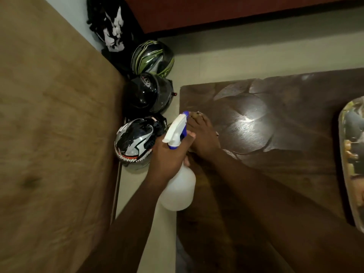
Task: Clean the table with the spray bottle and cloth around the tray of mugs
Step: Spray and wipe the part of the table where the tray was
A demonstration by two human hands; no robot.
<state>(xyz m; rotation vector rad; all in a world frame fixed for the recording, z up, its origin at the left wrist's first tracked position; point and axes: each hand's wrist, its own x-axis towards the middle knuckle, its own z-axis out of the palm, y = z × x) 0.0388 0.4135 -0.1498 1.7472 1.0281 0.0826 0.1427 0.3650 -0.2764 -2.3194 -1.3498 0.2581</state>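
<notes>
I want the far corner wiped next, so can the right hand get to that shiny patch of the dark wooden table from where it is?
Probably yes. The right hand lies on the dark wooden table, and nothing stands between it and the shiny patch.

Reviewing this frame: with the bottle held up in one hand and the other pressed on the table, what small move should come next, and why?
Probably sweep the right hand rightward across the table toward the tray. It lies flat near the table's left edge, seemingly on a cloth I can barely see, while the left hand holds the spray bottle off the surface, and wet streaks glisten ahead.
</notes>
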